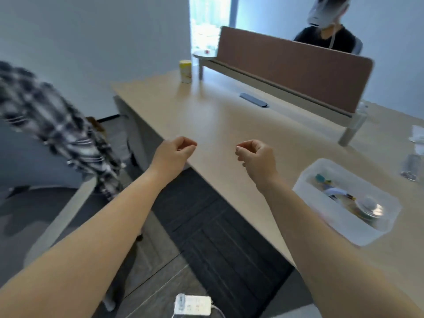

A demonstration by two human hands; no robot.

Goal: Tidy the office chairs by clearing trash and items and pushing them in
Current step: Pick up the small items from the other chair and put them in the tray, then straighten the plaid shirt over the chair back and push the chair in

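Note:
An office chair (46, 193) with a grey back and pale frame stands at the left, turned away from the wooden desk (220, 125). A black-and-white checked shirt (57, 125) hangs over its backrest. My left hand (172, 154) hovers over the desk's near edge, fingers curled in, holding nothing. My right hand (257, 157) is held level with it above the desktop, also curled shut and empty. Neither hand touches the chair.
A clear plastic bin (316, 177) with mixed small items sits on the desk at right. A yellow canister (185, 71) stands at the far corner beside a brown divider panel (298, 70). Another person (328, 35) sits behind it. A white power strip (192, 305) lies on the floor.

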